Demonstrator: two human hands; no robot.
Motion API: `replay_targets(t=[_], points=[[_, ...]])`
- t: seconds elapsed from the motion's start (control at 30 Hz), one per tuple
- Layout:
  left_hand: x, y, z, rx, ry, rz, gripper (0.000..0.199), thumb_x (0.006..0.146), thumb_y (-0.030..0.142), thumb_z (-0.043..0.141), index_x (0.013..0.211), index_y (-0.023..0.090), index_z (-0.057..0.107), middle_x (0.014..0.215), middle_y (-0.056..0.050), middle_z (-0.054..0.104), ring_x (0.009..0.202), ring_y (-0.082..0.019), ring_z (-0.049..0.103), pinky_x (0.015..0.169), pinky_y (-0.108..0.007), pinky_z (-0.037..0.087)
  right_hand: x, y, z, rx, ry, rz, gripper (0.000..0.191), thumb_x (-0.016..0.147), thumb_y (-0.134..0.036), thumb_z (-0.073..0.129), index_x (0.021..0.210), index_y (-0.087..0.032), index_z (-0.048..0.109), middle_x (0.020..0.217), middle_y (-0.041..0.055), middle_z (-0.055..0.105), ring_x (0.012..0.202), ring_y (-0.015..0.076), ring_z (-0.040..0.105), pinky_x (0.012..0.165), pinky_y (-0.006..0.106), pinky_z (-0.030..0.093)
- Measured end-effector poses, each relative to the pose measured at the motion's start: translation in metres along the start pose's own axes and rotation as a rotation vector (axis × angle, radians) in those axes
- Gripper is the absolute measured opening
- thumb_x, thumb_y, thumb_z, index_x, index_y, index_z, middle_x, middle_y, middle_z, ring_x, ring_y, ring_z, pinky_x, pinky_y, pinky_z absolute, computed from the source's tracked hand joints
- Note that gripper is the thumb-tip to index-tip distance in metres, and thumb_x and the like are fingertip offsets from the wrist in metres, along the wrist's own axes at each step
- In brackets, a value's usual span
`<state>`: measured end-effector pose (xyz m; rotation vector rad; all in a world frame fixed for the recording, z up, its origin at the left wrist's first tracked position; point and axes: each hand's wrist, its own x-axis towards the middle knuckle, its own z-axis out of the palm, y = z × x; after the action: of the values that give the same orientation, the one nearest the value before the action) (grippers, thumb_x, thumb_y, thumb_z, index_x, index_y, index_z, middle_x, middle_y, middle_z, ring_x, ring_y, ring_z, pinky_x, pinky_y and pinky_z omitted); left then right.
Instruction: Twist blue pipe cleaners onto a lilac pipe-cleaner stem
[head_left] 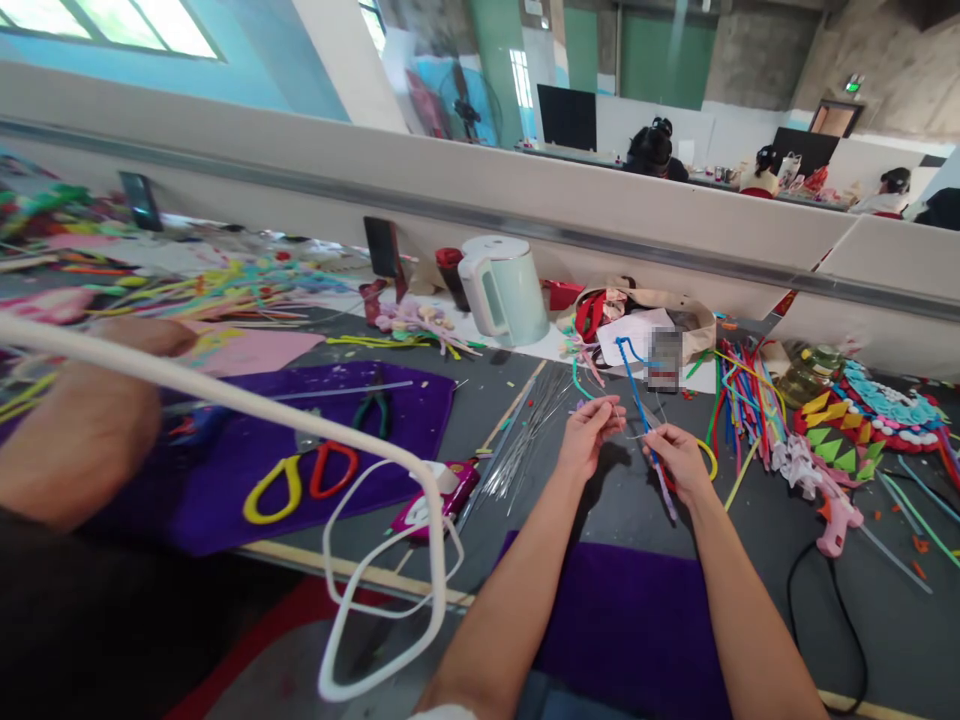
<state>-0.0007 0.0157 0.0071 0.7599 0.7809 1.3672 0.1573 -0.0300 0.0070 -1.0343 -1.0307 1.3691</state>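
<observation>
My right hand [679,462] is closed around a blue pipe cleaner [632,375], which is bent at its top and stands up at a slant. A lilac fuzzy end [664,495] sticks out below the fingers. My left hand [592,435] is just to the left, thumb and fingers pinched on a thin wire. That wire curves across the small gap toward the right hand. Under my forearms lies a purple cloth [630,620]. Scissors with red and yellow handles show partly behind my right hand.
Loose metal wires [529,440] and a magenta glue gun [442,497] lie left of my hands. Coloured pipe cleaners [750,390] and a pink glue gun [838,522] lie right. A kettle [506,290] stands behind. A white bent tube [300,375] and a neighbour's arm [82,430] fill the left.
</observation>
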Motion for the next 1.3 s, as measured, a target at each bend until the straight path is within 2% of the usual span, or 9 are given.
replay_targets(t=[0.27, 0.47, 0.57, 0.7, 0.9, 1.0, 1.13, 1.23, 1.3], points=[[0.001, -0.003, -0.001, -0.069, -0.061, -0.073, 0.030, 0.067, 0.024, 0.073, 0.093, 0.012, 0.066, 0.083, -0.007, 0.069, 0.068, -0.012, 0.065, 0.065, -0.022, 0.054, -0.002, -0.001, 0.002, 0.048, -0.080, 0.066, 0.025, 0.064, -0.039, 0.073, 0.068, -0.018, 0.060, 0.059, -0.0021, 0.061, 0.048, 0.0087, 0.048, 0.048, 0.021, 0.035], [-0.002, -0.004, 0.002, -0.165, -0.177, -0.151, 0.031, 0.076, 0.027, 0.066, 0.102, 0.012, 0.062, 0.107, -0.013, 0.066, 0.088, -0.018, 0.065, 0.069, -0.025, 0.054, -0.007, -0.003, 0.011, 0.022, -0.204, 0.083, 0.022, 0.064, -0.036, 0.073, 0.066, -0.017, 0.063, 0.059, -0.0009, 0.062, 0.052, 0.0094, 0.050, 0.050, 0.021, 0.034], [-0.002, -0.003, 0.003, -0.222, -0.185, -0.135, 0.030, 0.077, 0.026, 0.064, 0.105, 0.013, 0.061, 0.110, -0.013, 0.064, 0.091, -0.019, 0.064, 0.072, -0.027, 0.054, -0.009, -0.002, 0.015, -0.025, -0.249, 0.091, 0.021, 0.066, -0.036, 0.072, 0.067, -0.017, 0.064, 0.059, -0.0004, 0.062, 0.051, 0.0089, 0.049, 0.049, 0.021, 0.032], [0.003, 0.002, -0.003, -0.246, -0.049, -0.036, 0.028, 0.075, 0.030, 0.066, 0.098, 0.014, 0.064, 0.100, -0.010, 0.067, 0.080, -0.015, 0.065, 0.068, -0.025, 0.054, -0.008, 0.004, 0.015, -0.055, -0.289, 0.117, 0.020, 0.066, -0.036, 0.072, 0.067, -0.017, 0.064, 0.059, -0.0003, 0.062, 0.051, 0.0088, 0.049, 0.049, 0.021, 0.032], [0.012, 0.014, -0.018, -0.112, 0.268, 0.312, 0.031, 0.062, 0.028, 0.076, 0.089, 0.015, 0.066, 0.077, -0.001, 0.066, 0.058, -0.007, 0.058, 0.054, -0.017, 0.047, -0.007, 0.005, 0.012, -0.064, -0.285, 0.177, 0.024, 0.065, -0.038, 0.073, 0.066, -0.016, 0.063, 0.058, 0.0002, 0.062, 0.049, 0.0085, 0.050, 0.048, 0.020, 0.033], [0.014, 0.021, -0.023, -0.133, 0.308, 0.362, 0.031, 0.062, 0.028, 0.075, 0.089, 0.015, 0.066, 0.074, 0.000, 0.065, 0.059, -0.008, 0.059, 0.056, -0.019, 0.048, -0.008, 0.003, 0.012, -0.077, -0.297, 0.173, 0.025, 0.065, -0.039, 0.072, 0.065, -0.016, 0.061, 0.057, -0.0002, 0.061, 0.048, 0.0082, 0.049, 0.048, 0.020, 0.033], [0.015, 0.030, -0.033, -0.341, 0.225, 0.194, 0.023, 0.072, 0.034, 0.066, 0.082, 0.013, 0.065, 0.078, -0.005, 0.066, 0.068, -0.012, 0.062, 0.060, -0.023, 0.050, -0.007, 0.000, 0.008, -0.162, -0.336, 0.123, 0.027, 0.066, -0.041, 0.071, 0.064, -0.017, 0.059, 0.056, -0.0014, 0.059, 0.050, 0.0090, 0.048, 0.050, 0.021, 0.035], [0.014, 0.038, -0.039, -0.397, 0.102, 0.114, 0.042, 0.080, 0.049, 0.049, 0.088, 0.011, 0.066, 0.087, -0.011, 0.067, 0.083, -0.018, 0.064, 0.071, -0.032, 0.053, -0.005, -0.005, -0.001, -0.280, -0.329, 0.034, 0.027, 0.068, -0.042, 0.067, 0.064, -0.017, 0.059, 0.056, -0.0023, 0.058, 0.052, 0.0098, 0.049, 0.053, 0.022, 0.036], [0.013, 0.040, -0.039, -0.341, 0.095, 0.127, 0.043, 0.078, 0.050, 0.053, 0.090, 0.011, 0.066, 0.092, -0.012, 0.067, 0.084, -0.019, 0.063, 0.072, -0.033, 0.053, -0.005, -0.009, -0.009, -0.377, -0.305, -0.044, 0.025, 0.071, -0.041, 0.064, 0.063, -0.017, 0.059, 0.057, -0.0023, 0.058, 0.054, 0.0105, 0.049, 0.055, 0.022, 0.037]])
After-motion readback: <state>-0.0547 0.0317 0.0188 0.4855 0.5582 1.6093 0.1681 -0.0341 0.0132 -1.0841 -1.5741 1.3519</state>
